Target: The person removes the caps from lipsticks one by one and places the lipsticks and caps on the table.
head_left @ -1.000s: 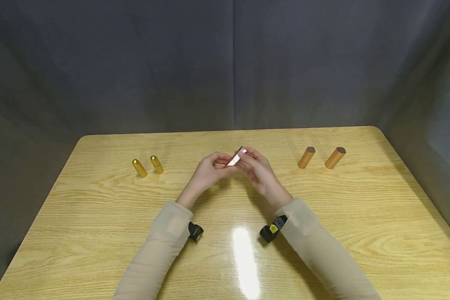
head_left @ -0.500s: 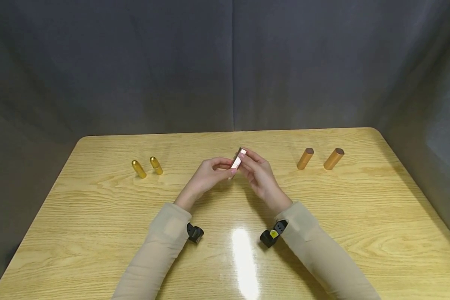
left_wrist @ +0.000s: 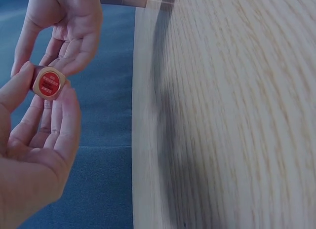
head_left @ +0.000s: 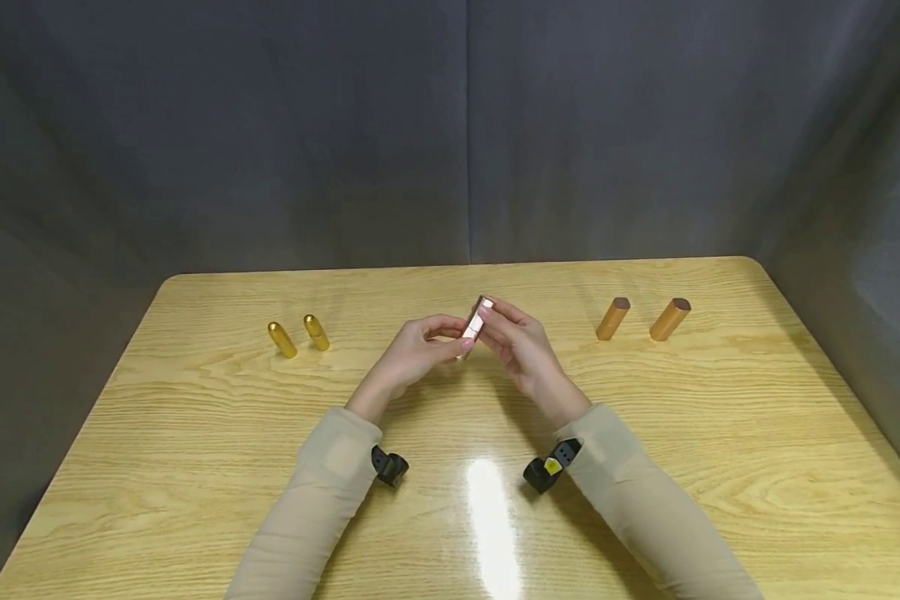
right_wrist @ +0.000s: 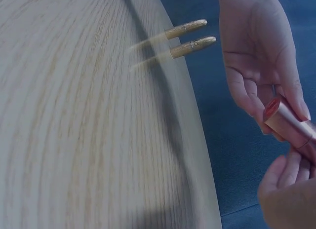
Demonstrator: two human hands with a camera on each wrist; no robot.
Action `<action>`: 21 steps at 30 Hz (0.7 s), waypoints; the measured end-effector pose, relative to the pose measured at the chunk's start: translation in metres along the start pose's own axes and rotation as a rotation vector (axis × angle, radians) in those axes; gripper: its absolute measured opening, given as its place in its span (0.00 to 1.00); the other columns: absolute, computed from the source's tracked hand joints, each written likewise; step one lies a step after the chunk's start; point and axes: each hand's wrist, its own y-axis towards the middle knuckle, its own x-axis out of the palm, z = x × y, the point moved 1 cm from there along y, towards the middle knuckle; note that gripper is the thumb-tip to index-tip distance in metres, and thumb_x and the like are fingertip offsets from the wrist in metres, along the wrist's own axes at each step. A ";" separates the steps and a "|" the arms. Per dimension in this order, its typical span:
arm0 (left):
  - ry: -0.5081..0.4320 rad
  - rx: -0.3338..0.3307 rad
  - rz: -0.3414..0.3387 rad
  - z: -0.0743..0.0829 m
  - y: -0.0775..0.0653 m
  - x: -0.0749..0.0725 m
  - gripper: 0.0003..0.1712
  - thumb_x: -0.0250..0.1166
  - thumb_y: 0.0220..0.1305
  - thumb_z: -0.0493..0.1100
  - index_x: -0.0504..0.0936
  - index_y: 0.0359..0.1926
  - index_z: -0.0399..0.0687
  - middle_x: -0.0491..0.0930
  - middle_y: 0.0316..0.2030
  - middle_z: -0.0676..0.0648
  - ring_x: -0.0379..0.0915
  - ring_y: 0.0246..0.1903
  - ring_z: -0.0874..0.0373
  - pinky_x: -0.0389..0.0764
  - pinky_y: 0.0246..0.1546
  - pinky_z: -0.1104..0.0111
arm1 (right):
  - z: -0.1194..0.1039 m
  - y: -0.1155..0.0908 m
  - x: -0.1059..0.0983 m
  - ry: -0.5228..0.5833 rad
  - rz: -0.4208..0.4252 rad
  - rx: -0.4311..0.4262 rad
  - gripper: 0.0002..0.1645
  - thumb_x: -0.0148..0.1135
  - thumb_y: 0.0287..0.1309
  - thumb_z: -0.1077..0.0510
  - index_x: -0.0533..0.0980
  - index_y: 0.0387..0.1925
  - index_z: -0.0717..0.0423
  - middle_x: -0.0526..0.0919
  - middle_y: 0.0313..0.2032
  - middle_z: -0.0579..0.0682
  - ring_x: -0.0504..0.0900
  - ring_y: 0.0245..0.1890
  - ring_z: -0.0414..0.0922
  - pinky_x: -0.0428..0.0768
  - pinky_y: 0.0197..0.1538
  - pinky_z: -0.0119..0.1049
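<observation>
A shiny rose-gold lipstick tube [head_left: 476, 322] is held tilted above the middle of the table, between both hands. My left hand [head_left: 414, 352] pinches its lower end between thumb and fingers. Higher up, my right hand [head_left: 523, 346] grips the same tube with thumb and fingers. In the left wrist view, the round red label [left_wrist: 49, 84] on the tube's squarish base faces the camera. A thin seam crosses the lipstick tube [right_wrist: 289, 124] in the right wrist view, so its cap appears to be on.
Two gold round-topped tubes [head_left: 282, 340] stand on the wooden table [head_left: 195, 467] at the left. Toward the right stand two copper-coloured flat-topped tubes [head_left: 613, 318]. Dark curtains [head_left: 270, 133] hang behind the table and at its sides.
Over the last second the lipstick tube has turned steeper, and its lower end has come slightly toward me with my left hand. Both hands keep their hold; little differs from half a second ago.
</observation>
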 end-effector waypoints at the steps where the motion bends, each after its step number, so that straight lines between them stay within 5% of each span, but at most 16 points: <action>1: 0.002 0.001 0.002 0.000 0.000 0.000 0.21 0.63 0.64 0.39 0.75 0.57 0.36 0.76 0.54 0.36 0.78 0.38 0.62 0.81 0.51 0.56 | 0.001 0.001 0.000 -0.017 -0.002 0.000 0.17 0.52 0.66 0.64 0.69 0.56 0.60 0.85 0.31 0.36 0.84 0.35 0.30 0.81 0.44 0.21; 10: 0.000 0.012 0.042 -0.006 0.001 -0.001 0.20 0.64 0.64 0.39 0.77 0.54 0.34 0.77 0.52 0.35 0.78 0.39 0.60 0.82 0.49 0.55 | 0.009 0.000 0.000 -0.149 -0.002 -0.069 0.28 0.51 0.67 0.63 0.62 0.66 0.68 0.78 0.38 0.38 0.79 0.37 0.30 0.79 0.46 0.21; 14: -0.032 0.012 0.024 -0.006 0.001 0.000 0.20 0.64 0.63 0.37 0.76 0.55 0.33 0.77 0.52 0.34 0.78 0.37 0.62 0.81 0.51 0.53 | 0.010 -0.003 0.002 -0.112 0.022 -0.098 0.21 0.53 0.65 0.66 0.67 0.58 0.67 0.80 0.35 0.37 0.78 0.36 0.30 0.78 0.44 0.21; 21: -0.066 0.004 -0.014 -0.004 0.000 -0.003 0.21 0.63 0.63 0.36 0.76 0.56 0.32 0.77 0.53 0.34 0.80 0.36 0.64 0.79 0.53 0.52 | 0.007 -0.003 0.002 -0.086 0.001 -0.108 0.07 0.54 0.64 0.66 0.73 0.39 0.52 0.79 0.32 0.38 0.77 0.34 0.32 0.77 0.43 0.23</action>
